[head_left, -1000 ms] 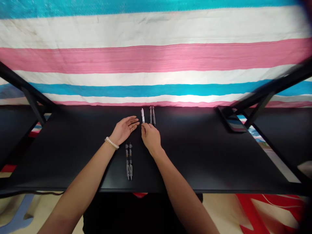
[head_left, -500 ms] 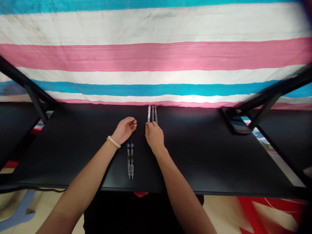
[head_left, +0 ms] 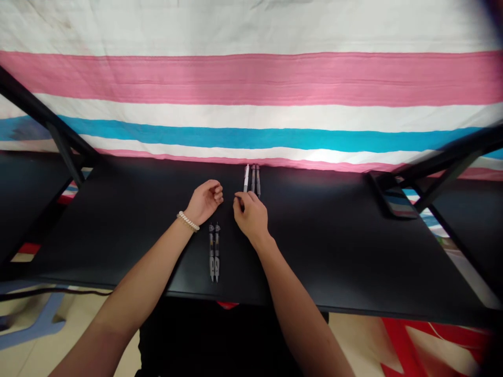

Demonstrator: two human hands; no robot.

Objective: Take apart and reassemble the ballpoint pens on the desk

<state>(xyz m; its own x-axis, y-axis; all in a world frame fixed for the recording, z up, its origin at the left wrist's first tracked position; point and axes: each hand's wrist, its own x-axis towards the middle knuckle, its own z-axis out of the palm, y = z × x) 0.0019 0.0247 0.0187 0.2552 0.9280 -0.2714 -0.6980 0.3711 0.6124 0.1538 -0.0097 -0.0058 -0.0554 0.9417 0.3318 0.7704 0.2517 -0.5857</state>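
My right hand (head_left: 250,213) rests just in front of a white pen (head_left: 246,179) and two dark pens (head_left: 255,179), which lie side by side at the far edge of the black table. Its thumb and forefinger are apart, with nothing visible between them; its other fingers are partly hidden. To the left, my left hand (head_left: 205,201) is loosely curled, palm turned inward, and holds nothing that I can see. A white coiled band (head_left: 188,221) circles that wrist. Below the left hand, two clear-barrelled pens with grey grips (head_left: 214,254) lie parallel, close together, tips toward me.
The black table (head_left: 334,251) ends at a striped plastic sheet (head_left: 251,78). A phone (head_left: 396,199) lies at the far right by a black slanted frame bar (head_left: 444,152). Another bar (head_left: 43,112) slants on the left. Red metal legs (head_left: 404,345) show below the table.
My right hand has drawn slightly back from the white and dark pens, and its thumb and forefinger have parted. The left hand keeps nearly the same pose. The view has shifted slightly.
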